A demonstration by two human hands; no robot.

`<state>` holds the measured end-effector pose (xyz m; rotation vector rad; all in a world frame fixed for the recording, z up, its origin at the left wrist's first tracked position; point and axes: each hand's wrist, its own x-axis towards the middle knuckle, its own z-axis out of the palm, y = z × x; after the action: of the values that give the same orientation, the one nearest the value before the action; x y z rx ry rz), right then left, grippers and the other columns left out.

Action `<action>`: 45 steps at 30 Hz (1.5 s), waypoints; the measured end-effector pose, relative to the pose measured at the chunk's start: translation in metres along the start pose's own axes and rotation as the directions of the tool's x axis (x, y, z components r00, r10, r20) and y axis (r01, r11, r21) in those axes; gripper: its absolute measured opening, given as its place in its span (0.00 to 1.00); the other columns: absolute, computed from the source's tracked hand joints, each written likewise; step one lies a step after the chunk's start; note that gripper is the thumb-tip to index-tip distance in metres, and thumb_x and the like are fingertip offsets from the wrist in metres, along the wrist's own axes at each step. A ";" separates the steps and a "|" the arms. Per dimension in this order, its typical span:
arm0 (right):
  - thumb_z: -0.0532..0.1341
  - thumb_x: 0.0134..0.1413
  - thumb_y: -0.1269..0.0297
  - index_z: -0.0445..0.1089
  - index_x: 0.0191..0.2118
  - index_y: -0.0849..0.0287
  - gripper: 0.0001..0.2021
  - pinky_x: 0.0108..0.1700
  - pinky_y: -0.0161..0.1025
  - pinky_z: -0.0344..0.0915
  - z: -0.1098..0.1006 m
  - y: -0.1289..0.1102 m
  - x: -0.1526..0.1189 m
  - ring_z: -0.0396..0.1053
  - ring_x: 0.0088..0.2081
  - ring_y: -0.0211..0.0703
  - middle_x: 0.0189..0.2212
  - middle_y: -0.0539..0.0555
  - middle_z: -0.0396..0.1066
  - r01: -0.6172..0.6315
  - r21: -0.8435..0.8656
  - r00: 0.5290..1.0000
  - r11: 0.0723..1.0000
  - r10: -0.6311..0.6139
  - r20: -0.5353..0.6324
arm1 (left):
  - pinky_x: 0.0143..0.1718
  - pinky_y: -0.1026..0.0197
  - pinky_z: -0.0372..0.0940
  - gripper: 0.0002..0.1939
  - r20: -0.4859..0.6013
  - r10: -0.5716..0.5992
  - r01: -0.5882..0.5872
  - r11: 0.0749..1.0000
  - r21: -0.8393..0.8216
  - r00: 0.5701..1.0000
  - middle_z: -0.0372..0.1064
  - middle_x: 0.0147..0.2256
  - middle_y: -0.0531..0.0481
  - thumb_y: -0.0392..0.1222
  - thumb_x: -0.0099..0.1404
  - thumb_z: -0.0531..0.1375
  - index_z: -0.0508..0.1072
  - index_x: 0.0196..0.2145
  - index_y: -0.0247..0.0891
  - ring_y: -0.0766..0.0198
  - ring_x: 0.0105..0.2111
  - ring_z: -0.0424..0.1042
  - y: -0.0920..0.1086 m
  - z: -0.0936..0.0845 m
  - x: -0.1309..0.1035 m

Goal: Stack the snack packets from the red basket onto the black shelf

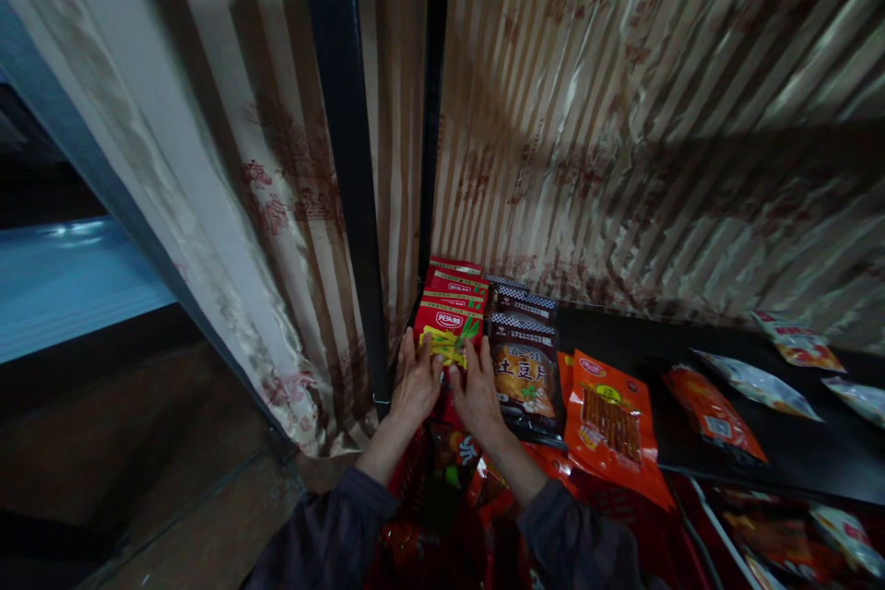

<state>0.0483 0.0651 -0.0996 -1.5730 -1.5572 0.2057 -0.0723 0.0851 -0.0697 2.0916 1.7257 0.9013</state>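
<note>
A row of red snack packets [451,300] stands upright at the left end of a dark shelf [622,341]. My left hand [415,383] and my right hand [476,392] both press on the front red packet [448,332], fingers spread along its lower edge. Right beside it stands a row of dark potato-snack packets [525,369]. An orange packet [612,424] lies flat to the right of those.
More loose snack bags [757,384] lie scattered along the shelf to the right. A red basket [442,489] with packets sits below my arms. A black shelf post [346,157] and striped curtain [622,111] stand behind. A blue surface [62,281] is at left.
</note>
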 end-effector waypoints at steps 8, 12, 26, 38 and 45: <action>0.52 0.58 0.60 0.57 0.63 0.65 0.28 0.63 0.57 0.54 0.002 -0.007 0.028 0.47 0.68 0.60 0.68 0.70 0.44 -0.080 -0.002 0.996 0.997 0.080 0.033 | 0.65 0.48 0.51 0.26 0.007 0.003 -0.003 0.999 -0.051 1.000 0.48 0.67 0.38 0.43 0.70 0.48 0.61 0.62 0.35 0.50 0.67 0.48 -0.002 -0.001 0.000; 0.53 0.57 0.60 0.58 0.62 0.66 0.28 0.63 0.57 0.54 0.010 -0.008 0.030 0.48 0.67 0.61 0.67 0.70 0.46 -0.070 -0.026 0.997 0.997 0.071 0.013 | 0.63 0.48 0.55 0.26 0.002 -0.026 0.026 0.998 -0.052 1.000 0.52 0.66 0.39 0.42 0.69 0.49 0.61 0.63 0.35 0.51 0.65 0.53 -0.004 0.002 0.002; 0.53 0.56 0.58 0.51 0.65 0.70 0.33 0.65 0.59 0.47 0.018 -0.004 0.039 0.40 0.69 0.61 0.67 0.73 0.45 -0.149 -0.051 0.989 0.988 0.149 -0.001 | 0.65 0.48 0.50 0.25 -0.051 0.007 -0.004 0.998 0.056 0.999 0.50 0.66 0.34 0.41 0.69 0.49 0.62 0.61 0.30 0.48 0.67 0.46 -0.008 0.009 0.004; 0.54 0.57 0.55 0.47 0.66 0.69 0.36 0.62 0.58 0.54 0.012 0.005 0.080 0.46 0.68 0.61 0.66 0.73 0.48 -0.230 -0.036 0.967 0.972 0.233 0.101 | 0.64 0.47 0.52 0.26 -0.070 0.111 -0.108 0.993 0.047 0.991 0.50 0.66 0.37 0.46 0.68 0.52 0.63 0.61 0.34 0.49 0.67 0.46 -0.008 0.007 0.003; 0.54 0.57 0.55 0.47 0.66 0.73 0.37 0.66 0.53 0.48 0.020 0.010 0.077 0.44 0.69 0.58 0.66 0.72 0.48 -0.236 -0.006 0.968 0.972 0.236 0.088 | 0.62 0.45 0.56 0.25 -0.135 0.140 -0.137 0.990 0.028 0.981 0.53 0.65 0.38 0.44 0.67 0.53 0.66 0.60 0.36 0.48 0.66 0.51 -0.012 0.012 0.004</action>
<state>0.0574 0.1429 -0.0833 -1.7655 -1.4313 0.4154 -0.0740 0.0938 -0.0848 2.2327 1.6751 1.0963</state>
